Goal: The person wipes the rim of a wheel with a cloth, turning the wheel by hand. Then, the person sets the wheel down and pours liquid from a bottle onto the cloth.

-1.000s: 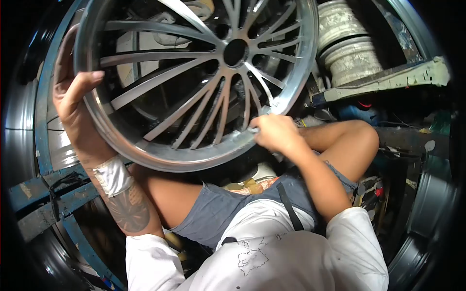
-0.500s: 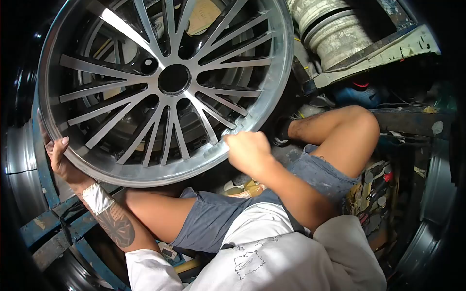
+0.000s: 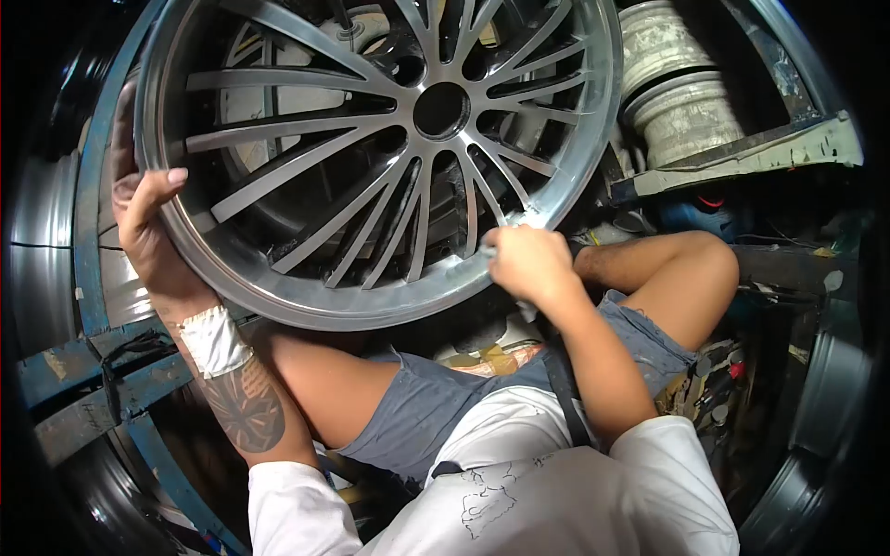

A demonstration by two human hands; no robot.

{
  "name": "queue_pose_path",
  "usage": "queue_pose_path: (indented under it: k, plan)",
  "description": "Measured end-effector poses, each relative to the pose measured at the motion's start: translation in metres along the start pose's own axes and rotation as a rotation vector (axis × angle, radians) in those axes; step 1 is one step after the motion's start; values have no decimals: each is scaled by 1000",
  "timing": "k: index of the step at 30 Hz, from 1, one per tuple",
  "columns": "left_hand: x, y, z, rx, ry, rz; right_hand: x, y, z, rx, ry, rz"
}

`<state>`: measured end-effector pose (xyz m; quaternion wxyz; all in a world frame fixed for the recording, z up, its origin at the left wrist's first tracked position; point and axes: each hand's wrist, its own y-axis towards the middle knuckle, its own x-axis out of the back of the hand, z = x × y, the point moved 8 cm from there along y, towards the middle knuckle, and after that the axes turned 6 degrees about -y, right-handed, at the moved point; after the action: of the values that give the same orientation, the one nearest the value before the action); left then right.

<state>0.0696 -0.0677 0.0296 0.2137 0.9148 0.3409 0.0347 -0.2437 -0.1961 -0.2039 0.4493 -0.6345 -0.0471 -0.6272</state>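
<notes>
A large multi-spoke alloy wheel (image 3: 357, 306), with dark gaps between its bright spokes, is tilted in front of me above my lap. My left hand (image 3: 144, 199) is closed round its left edge, the thumb over the lip and the fingers partly hidden behind. At the lower right of the wheel, my right hand (image 3: 533, 264) presses in a fist against the inner lip, close to the spoke ends. A bit of something greyish shows at its fingers, too small to name. The lip beside that fist looks pale and wet or smeared.
Worn bare rims (image 3: 686, 116) are stacked at the upper right, behind a chipped pale ledge (image 3: 742, 162). A blue metal frame (image 3: 93, 204) runs along the left, with a shiny rim (image 3: 42, 213) beyond it. Tools and clutter (image 3: 709, 380) lie right of my bent leg.
In the view, the wheel has shifted right and slightly up, and its spokes are turned somewhat. My left hand is higher along the edge; my right hand has moved right and up with the lip.
</notes>
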Motion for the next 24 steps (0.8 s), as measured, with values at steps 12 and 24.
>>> queue_pose_path:
  k: [12,24]
  plan:
    - [1,4,5,116,-66,-148,30,11,-33,-49,83,92]
    - [-15,5,0,80,-113,-156,24,-7,-2,-18,-87,-7]
